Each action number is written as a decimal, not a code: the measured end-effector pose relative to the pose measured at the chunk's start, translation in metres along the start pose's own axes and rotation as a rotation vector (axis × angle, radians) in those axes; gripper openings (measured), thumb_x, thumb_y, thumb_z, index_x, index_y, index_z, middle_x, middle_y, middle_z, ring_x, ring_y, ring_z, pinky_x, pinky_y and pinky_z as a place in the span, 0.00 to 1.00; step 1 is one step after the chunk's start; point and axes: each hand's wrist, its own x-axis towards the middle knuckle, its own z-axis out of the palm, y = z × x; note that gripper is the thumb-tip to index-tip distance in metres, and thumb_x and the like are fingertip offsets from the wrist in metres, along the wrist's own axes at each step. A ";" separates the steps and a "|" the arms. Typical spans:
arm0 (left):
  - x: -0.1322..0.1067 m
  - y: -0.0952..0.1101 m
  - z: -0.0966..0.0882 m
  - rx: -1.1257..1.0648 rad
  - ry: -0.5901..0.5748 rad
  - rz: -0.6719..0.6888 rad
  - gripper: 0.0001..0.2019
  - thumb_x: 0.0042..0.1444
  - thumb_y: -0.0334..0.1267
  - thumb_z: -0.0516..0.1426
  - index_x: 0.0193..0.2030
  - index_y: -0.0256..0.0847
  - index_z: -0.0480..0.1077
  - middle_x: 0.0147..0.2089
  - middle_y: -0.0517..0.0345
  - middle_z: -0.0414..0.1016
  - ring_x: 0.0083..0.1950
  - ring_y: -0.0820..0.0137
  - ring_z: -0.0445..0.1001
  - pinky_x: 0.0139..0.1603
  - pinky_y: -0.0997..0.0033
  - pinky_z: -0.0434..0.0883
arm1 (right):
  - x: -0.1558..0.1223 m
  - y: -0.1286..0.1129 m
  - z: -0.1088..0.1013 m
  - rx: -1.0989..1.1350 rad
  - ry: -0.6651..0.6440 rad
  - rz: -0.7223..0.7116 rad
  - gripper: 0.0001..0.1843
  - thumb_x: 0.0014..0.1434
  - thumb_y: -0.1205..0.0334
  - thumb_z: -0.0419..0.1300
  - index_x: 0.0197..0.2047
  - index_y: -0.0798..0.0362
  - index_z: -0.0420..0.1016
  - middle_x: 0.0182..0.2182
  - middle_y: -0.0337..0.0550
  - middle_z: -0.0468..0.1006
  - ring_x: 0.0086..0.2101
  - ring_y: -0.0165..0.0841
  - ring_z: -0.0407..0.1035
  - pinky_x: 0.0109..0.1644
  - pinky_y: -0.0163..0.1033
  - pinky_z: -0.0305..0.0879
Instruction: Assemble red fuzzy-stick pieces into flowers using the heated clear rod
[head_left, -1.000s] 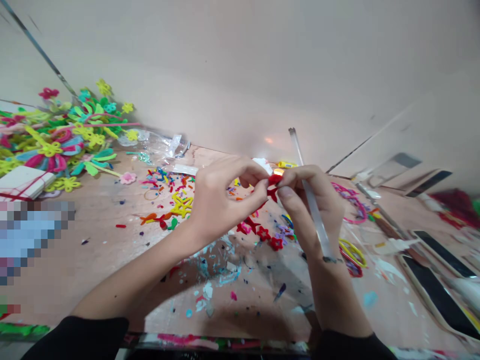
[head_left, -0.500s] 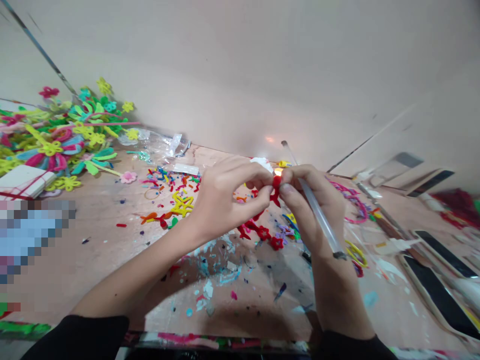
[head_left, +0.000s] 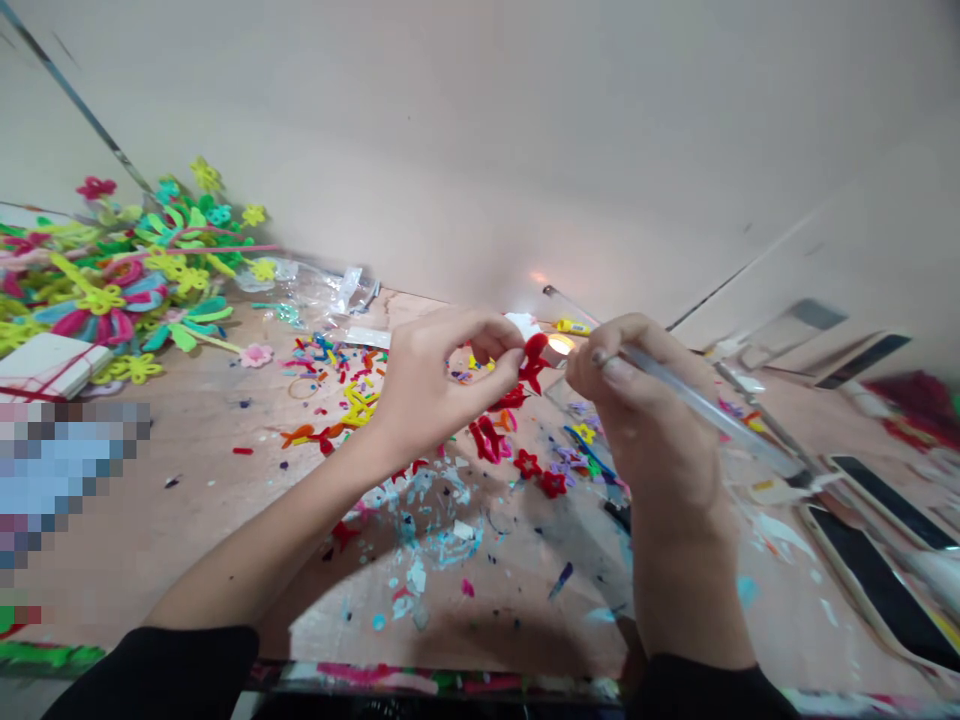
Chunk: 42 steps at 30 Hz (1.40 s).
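Observation:
My left hand [head_left: 442, 375] is closed in a pinch, thumb against fingertips, on a red fuzzy pipe-cleaner piece [head_left: 534, 362] with pointed ends. My right hand [head_left: 645, 400], just right of that piece and apart from it, is closed around a long clear tube [head_left: 705, 405]. The tube slants from the upper left down to the right and has dark ends. A bright glow [head_left: 559, 345] shows between the two hands. Below them lie red pipe-cleaner flowers [head_left: 528, 463] and more red fuzzy pieces [head_left: 487, 440].
A heap of colourful pipe-cleaner flowers [head_left: 172, 265] fills the far left by a white box [head_left: 52, 365]. Clear plastic bags [head_left: 322, 295] lie against the wall. Coloured scraps and yellow pieces [head_left: 358, 405] are strewn mid-table. Phone-like dark slabs [head_left: 877, 590] lie at right.
My right hand has come away from the red piece and moved right, swinging the clear tube flatter. My left hand has shifted slightly left, still pinching the red piece.

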 end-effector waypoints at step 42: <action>-0.002 -0.021 0.013 -0.409 0.059 -0.450 0.02 0.55 0.33 0.61 0.31 0.41 0.74 0.31 0.58 0.78 0.32 0.73 0.76 0.34 0.71 0.74 | 0.046 0.076 -0.049 0.078 0.211 0.137 0.31 0.62 0.29 0.44 0.51 0.43 0.71 0.21 0.32 0.59 0.19 0.28 0.54 0.26 0.37 0.56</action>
